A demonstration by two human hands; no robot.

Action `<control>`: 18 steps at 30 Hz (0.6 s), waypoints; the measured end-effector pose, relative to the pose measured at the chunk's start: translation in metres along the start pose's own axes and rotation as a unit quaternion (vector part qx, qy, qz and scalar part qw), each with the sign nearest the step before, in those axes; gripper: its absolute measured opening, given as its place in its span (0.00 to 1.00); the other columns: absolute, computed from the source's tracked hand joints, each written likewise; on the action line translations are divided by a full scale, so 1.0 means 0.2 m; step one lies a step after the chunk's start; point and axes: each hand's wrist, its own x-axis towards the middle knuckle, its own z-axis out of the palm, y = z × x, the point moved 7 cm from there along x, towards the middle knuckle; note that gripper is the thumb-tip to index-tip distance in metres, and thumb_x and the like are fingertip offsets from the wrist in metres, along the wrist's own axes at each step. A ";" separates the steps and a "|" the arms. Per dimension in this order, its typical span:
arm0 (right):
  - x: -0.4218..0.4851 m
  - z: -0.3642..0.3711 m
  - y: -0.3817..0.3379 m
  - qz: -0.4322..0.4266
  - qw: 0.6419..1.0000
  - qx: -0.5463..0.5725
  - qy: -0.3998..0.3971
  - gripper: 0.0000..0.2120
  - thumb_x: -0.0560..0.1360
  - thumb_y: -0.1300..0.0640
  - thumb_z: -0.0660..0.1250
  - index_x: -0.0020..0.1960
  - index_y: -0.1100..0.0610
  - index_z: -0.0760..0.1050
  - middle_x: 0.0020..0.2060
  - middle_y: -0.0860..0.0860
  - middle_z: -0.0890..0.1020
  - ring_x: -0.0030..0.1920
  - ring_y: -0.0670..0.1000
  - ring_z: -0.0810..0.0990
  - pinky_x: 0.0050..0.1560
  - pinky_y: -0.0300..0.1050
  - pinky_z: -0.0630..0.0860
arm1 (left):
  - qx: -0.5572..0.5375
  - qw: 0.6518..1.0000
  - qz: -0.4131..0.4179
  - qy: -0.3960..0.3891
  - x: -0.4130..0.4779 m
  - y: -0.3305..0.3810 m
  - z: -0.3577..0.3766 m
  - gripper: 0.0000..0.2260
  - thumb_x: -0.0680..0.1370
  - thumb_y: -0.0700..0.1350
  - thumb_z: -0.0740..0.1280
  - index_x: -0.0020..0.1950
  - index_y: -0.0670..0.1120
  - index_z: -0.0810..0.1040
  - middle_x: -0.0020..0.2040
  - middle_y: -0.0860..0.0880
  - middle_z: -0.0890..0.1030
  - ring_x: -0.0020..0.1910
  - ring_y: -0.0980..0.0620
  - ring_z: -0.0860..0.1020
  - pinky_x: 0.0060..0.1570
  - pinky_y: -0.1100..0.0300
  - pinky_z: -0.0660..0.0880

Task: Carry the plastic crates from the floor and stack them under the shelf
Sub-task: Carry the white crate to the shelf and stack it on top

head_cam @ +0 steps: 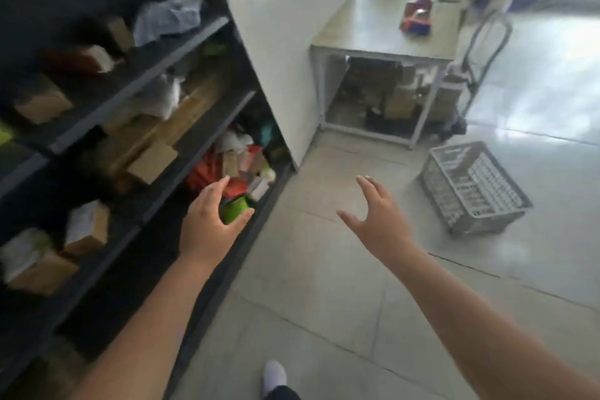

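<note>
Both hands out front, nothing held. Left hand (209,224) in front of the dark shelf (143,75), fingers (220,185) spread loose & curved, empty; a green obj (234,209) shows behind/between thumb and fingers, looks like it sits on the lower shelf level, can't tell if touching. Right hand (378,221) over the floor (324,286), fingers wide apart, palm down-ish, empty.

Plastic crate (472,187): one grey lattice crate, on floor at right, upright but seen at an angle, well apart from both hands and apart from the shelf. Sits near the desk (373,26) leg, floor side.

Shelf at left runs diagonally, levels stuffed w/ cardboard boxes, bags, red/white misc items; blurry, can't ID most. White panel (279,58) stands at shelf's far end. Desk beyond it, red/blue item (417,16) on top, boxes underneath. Trolley frame (483,45) just beside desk at right. Person's white shoe (274,377) at bottom edge on tiled floor.
</note>
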 end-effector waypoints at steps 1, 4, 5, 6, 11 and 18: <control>0.07 -0.05 0.13 0.033 0.999 0.005 0.015 0.37 0.73 0.39 0.68 0.76 0.52 0.61 0.74 0.52 0.66 0.72 0.55 0.67 0.68 0.53 0.68 | -0.011 1.000 0.021 -0.014 0.14 0.08 0.11 0.32 0.73 0.55 0.74 0.74 0.45 0.70 0.70 0.43 0.75 0.68 0.42 0.73 0.65 0.48 0.69; 0.25 -0.20 0.47 0.120 0.990 0.009 0.067 0.37 0.73 0.41 0.68 0.77 0.53 0.61 0.74 0.53 0.67 0.72 0.55 0.66 0.68 0.54 0.68 | -0.025 0.993 0.096 -0.064 0.54 0.31 0.45 0.35 0.71 0.63 0.68 0.72 0.43 0.72 0.68 0.42 0.77 0.65 0.43 0.76 0.63 0.52 0.70; 0.30 -0.25 0.56 0.144 0.986 0.010 0.085 0.36 0.74 0.41 0.68 0.77 0.53 0.61 0.74 0.53 0.67 0.73 0.54 0.65 0.69 0.54 0.67 | -0.032 0.990 0.116 -0.079 0.67 0.39 0.56 0.36 0.71 0.64 0.66 0.72 0.43 0.72 0.68 0.42 0.77 0.65 0.43 0.76 0.63 0.53 0.68; 0.35 -0.29 0.65 0.168 0.980 0.015 0.104 0.36 0.74 0.42 0.68 0.76 0.54 0.61 0.74 0.53 0.68 0.73 0.54 0.65 0.70 0.54 0.68 | -0.041 0.986 0.128 -0.095 0.80 0.47 0.65 0.37 0.71 0.64 0.66 0.73 0.43 0.71 0.69 0.43 0.76 0.66 0.43 0.74 0.64 0.53 0.67; 0.53 -0.56 1.04 0.314 0.927 0.051 0.199 0.33 0.76 0.44 0.67 0.76 0.52 0.61 0.72 0.54 0.69 0.69 0.55 0.70 0.64 0.53 0.71 | -0.054 0.960 0.203 -0.185 1.35 0.95 1.10 0.35 0.75 0.61 0.69 0.78 0.49 0.65 0.74 0.47 0.71 0.72 0.44 0.70 0.66 0.46 0.69; 0.75 -0.83 1.77 0.446 0.845 0.081 0.284 0.29 0.77 0.49 0.67 0.74 0.56 0.65 0.67 0.59 0.72 0.66 0.60 0.72 0.65 0.53 0.69 | -0.034 0.924 0.269 -0.271 1.85 1.71 1.87 0.36 0.74 0.60 0.70 0.78 0.49 0.64 0.75 0.46 0.70 0.72 0.44 0.69 0.67 0.44 0.71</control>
